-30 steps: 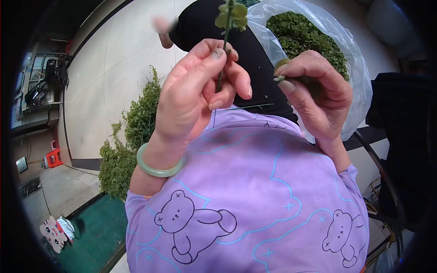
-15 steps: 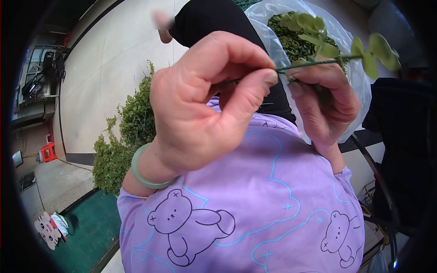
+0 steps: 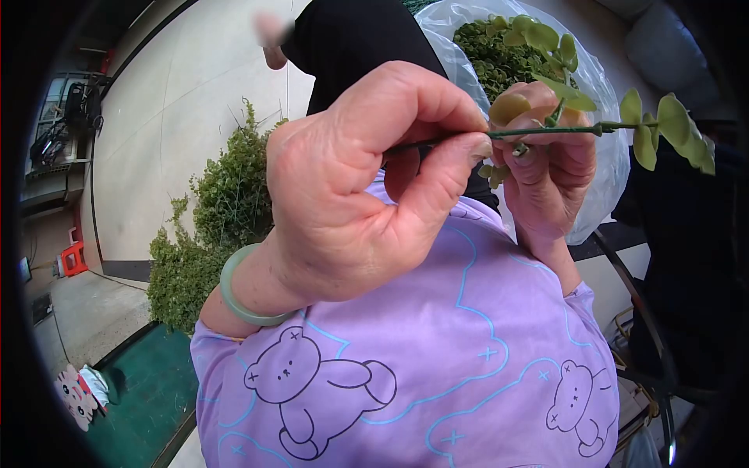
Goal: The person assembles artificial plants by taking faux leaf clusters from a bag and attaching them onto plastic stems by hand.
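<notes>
Between its thumb and index finger, my left hand (image 3: 367, 179) pinches a thin dark green artificial stem (image 3: 562, 132), held roughly level. Round green leaves (image 3: 675, 129) grow at the stem's right end. My right hand (image 3: 550, 179) is just beyond the stem, closed on a small leafy sprig (image 3: 555, 115) whose cut-looking tip (image 3: 520, 150) pokes out by the thumb. The sprig sits close against the stem; I cannot tell whether they are joined. Some right fingers are hidden behind leaves. A pale green bangle (image 3: 234, 290) circles my left wrist.
A clear plastic bag (image 3: 612, 90) full of green leaf pieces (image 3: 491, 58) stands beyond my right hand. Bushy greenery (image 3: 226, 187) is piled to my left. A green board or tabletop (image 3: 148, 402) bears a cartoon figure (image 3: 76, 398). A red stool (image 3: 74, 258) stands farther off.
Both hands have shifted slightly, the stem now lying lower and farther right. My right hand has turned, bringing the leafy sprig and its tip into clearer view beside the stem.
</notes>
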Available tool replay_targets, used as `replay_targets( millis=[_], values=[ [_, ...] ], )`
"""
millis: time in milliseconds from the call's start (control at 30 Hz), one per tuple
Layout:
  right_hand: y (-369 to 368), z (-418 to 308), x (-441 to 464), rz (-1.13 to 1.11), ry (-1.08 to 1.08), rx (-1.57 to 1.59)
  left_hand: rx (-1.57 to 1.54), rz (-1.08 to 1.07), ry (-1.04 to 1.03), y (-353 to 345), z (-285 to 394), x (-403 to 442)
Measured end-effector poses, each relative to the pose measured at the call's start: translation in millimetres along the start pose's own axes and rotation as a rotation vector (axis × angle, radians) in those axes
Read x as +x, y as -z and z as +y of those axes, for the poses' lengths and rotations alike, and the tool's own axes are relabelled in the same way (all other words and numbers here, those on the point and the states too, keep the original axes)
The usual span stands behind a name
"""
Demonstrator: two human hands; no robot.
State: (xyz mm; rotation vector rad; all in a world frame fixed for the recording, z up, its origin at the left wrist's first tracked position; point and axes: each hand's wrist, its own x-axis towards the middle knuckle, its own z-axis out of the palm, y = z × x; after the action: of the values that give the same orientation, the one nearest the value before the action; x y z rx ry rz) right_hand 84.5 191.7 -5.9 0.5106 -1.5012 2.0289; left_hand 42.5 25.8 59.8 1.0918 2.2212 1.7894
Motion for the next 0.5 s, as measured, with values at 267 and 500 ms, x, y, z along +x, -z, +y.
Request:
replay_targets(
  millis=[267,500],
  values=[
    [-0.6,3.7,2.8,-0.019,0.005,0.135,0.015,-0.016,0.025,-2.1,-0.1,-0.1],
    [2.4,2.4,2.4,-0.029,-0.054,0.090,-0.049,0.014,0.031,-3.5,-4.2,0.8]
  ],
)
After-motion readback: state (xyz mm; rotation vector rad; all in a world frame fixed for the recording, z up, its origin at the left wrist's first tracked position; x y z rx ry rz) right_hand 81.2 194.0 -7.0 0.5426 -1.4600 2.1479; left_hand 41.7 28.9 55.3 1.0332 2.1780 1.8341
